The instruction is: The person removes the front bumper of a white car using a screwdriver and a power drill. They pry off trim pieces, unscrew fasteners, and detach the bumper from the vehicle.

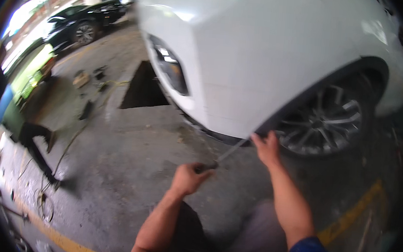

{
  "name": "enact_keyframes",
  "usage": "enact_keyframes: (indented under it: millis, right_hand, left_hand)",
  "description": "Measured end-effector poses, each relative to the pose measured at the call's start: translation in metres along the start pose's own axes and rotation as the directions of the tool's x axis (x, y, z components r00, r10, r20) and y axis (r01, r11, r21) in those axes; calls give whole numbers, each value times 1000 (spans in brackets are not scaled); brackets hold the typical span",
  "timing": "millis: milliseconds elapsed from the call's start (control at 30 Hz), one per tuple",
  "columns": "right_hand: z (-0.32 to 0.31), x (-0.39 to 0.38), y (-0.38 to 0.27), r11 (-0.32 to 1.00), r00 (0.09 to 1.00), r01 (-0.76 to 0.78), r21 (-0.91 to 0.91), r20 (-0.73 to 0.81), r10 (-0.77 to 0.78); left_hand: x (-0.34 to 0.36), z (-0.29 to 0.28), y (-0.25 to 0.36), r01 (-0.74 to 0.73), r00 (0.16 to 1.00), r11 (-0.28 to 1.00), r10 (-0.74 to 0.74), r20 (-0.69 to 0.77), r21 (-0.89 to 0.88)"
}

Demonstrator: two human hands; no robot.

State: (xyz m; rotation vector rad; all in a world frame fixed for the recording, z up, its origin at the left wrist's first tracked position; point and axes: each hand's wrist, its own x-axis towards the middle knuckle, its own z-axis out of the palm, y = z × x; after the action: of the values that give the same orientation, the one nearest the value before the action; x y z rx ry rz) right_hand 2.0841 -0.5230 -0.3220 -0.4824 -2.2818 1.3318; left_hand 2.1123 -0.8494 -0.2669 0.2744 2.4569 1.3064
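Note:
My left hand [189, 178] is closed round the dark handle of a long screwdriver [232, 150], whose thin metal shaft slants up and right. Its tip meets the lower bumper corner of a white car [233, 81], just ahead of the front wheel [322, 121]. At that corner my right hand [268, 150] reaches up, its fingers round the lower end of the black wheel arch trim [303, 98]. The fingertips there are partly hidden and slightly blurred, and the tip's exact contact cannot be made out.
Under the car's front opens a dark rectangular floor pit [142, 90]. A hose [75, 137] and small dark items lie on the concrete to the left. A person [26, 126] is at the far left, and a black car [84, 24] stands behind. Yellow floor lines [350, 220] run nearby.

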Motion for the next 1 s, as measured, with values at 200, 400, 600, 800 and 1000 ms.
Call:
enact_keyframes:
  millis: [200, 400, 600, 800, 1000]
  right_hand:
    - [-24, -16, -34, 958, 994, 75, 276, 58, -94]
    - [-10, -17, -37, 982, 995, 99, 162, 15, -103]
    - [-16, -14, -37, 959, 987, 3, 282, 155, -48]
    - [-32, -19, -48, 961, 959, -54, 271, 281, -25]
    - [-27, -18, -25, 975, 984, 48, 219, 158, -83]
  left_hand:
    - [5, 17, -2, -265, 911, 918, 339, -235, 296]
    - [17, 3, -21, 115, 984, 964, -78, 157, -238]
    - [41, -16, -18, 425, 858, 792, -197, 475, -439]
    - [85, -42, 12, 88, 970, 993, -67, 234, -83]
    - [83, -33, 20, 98, 954, 995, -84, 289, -35]
